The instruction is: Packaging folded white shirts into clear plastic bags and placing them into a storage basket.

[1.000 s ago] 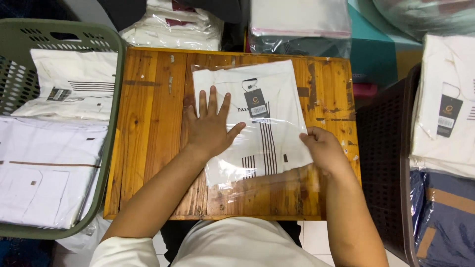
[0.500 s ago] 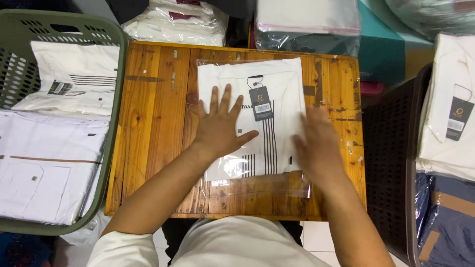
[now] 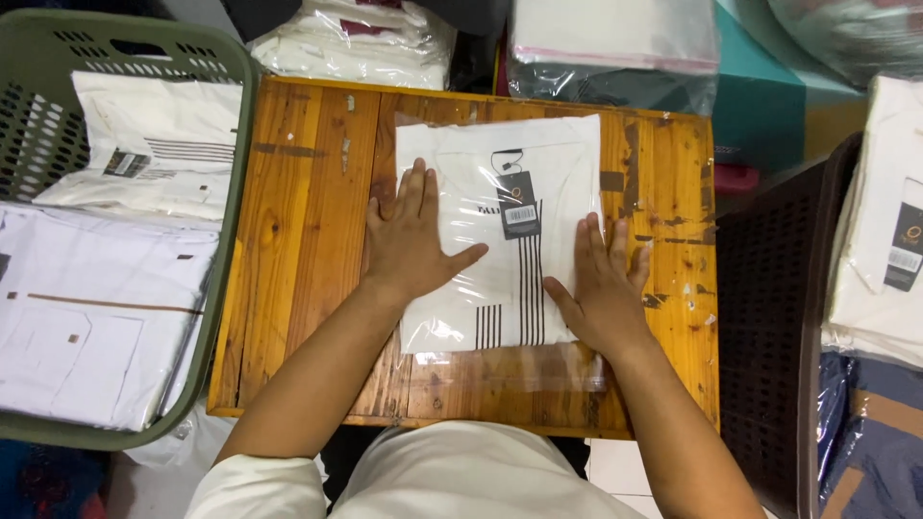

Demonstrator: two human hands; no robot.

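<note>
Head view: a green basket (image 3: pixel 236 192) of folded white garments flanks our wooden surface (image 3: pixel 308 240), a dark crate (image 3: pixel 769 317) opposite. Our left hand (image 3: pixel 413 240) and right hand (image 3: pixel 601 288) lie flat, fingers spread, pressing the bagged white shirt (image 3: pixel 500 192), which sits mid-surface between and beneath them.

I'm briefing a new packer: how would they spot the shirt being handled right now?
Find the wooden table between the baskets. On it lies a bagged white shirt under both hands. Unlike the basket shirts, it has vertical black stripes and a dark hang tag.
</note>
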